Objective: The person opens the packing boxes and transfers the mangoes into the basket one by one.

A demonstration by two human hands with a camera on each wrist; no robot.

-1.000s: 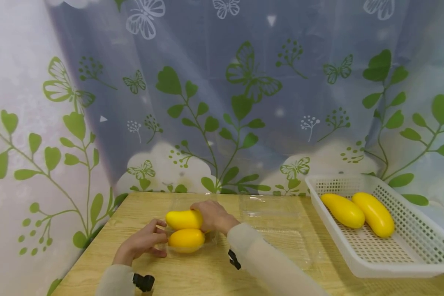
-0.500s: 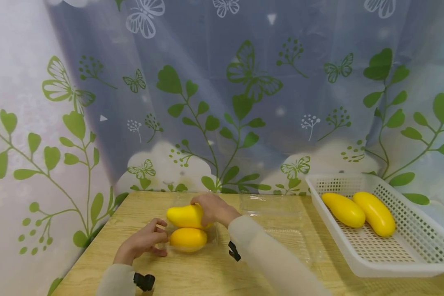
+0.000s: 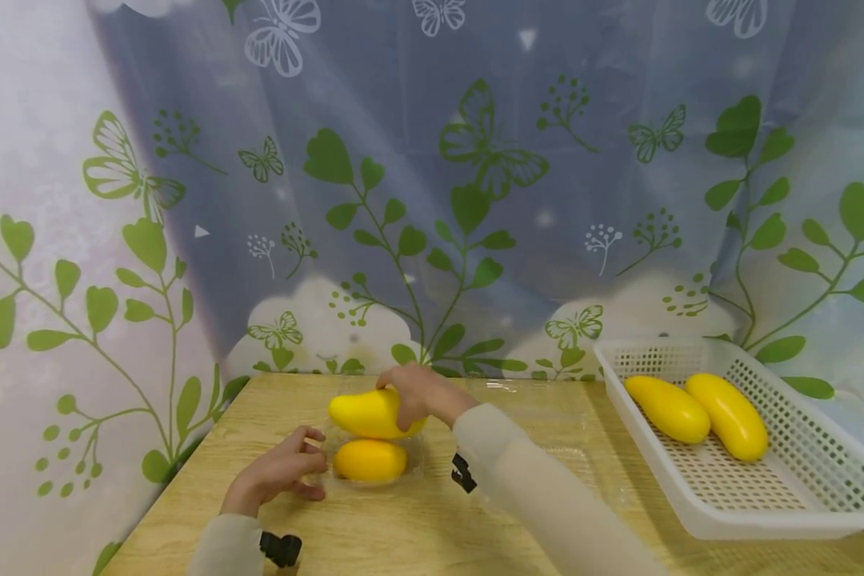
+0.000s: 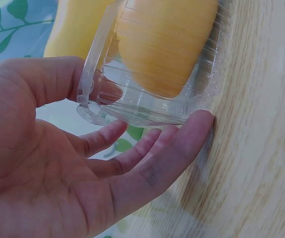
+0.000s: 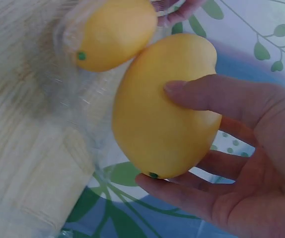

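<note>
On the wooden table [image 3: 403, 528] stands a small clear plastic box [image 3: 414, 468] [image 4: 132, 106] with one yellow mango [image 3: 370, 461] [image 4: 165, 42] [image 5: 115, 32] inside. My left hand [image 3: 288, 468] [image 4: 107, 163] steadies the box's left end, thumb on its rim and fingers under its corner. My right hand [image 3: 421, 392] [image 5: 222, 163] grips a second yellow mango [image 3: 370, 414] [image 5: 165, 106], held lifted just above and behind the boxed one.
A white perforated basket [image 3: 799, 488] at the right holds two more yellow mangoes [image 3: 667, 409] [image 3: 727, 416]. Clear plastic lids or boxes [image 3: 533, 408] lie on the table between the hands and the basket. A leaf-printed curtain [image 3: 432, 200] hangs behind.
My right hand has lifted its mango up and slightly back, away from the one in the box. The left hand has stayed at the box.
</note>
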